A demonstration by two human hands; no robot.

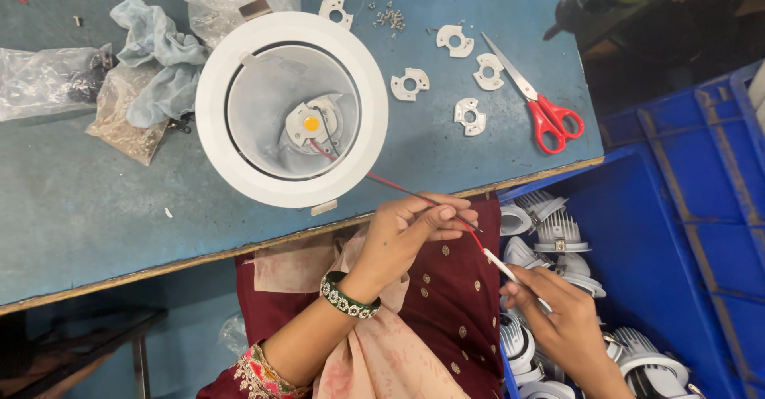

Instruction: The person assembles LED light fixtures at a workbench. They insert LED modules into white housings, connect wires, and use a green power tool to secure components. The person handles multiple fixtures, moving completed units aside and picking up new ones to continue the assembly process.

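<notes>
Worktop (80, 208) in blue-grey is carrying the big white downlight housing (292, 109), which is lying face-up near the front edge with its yellow LED chip (311, 123) showing at the bottom. Beside me the blue crate (669, 231) is holding a heap of finned white heat sinks (560, 231) — I am counting at least seven, more being hidden. I am judging the wiring step to be in hand: the red and black wire pair (398, 188) is running from the chip out over the rim. My left hand (406, 235) is pinching those wires between thumb and fingers, while my right hand (562, 315) is closed round the white sleeved end (504, 271). The next move, I think, is calling for a steady pull without straining the chip joint. Scissors (534, 100) — one pair, red-handled — are lying among five small white brackets (409, 84) that I can count in full.
</notes>
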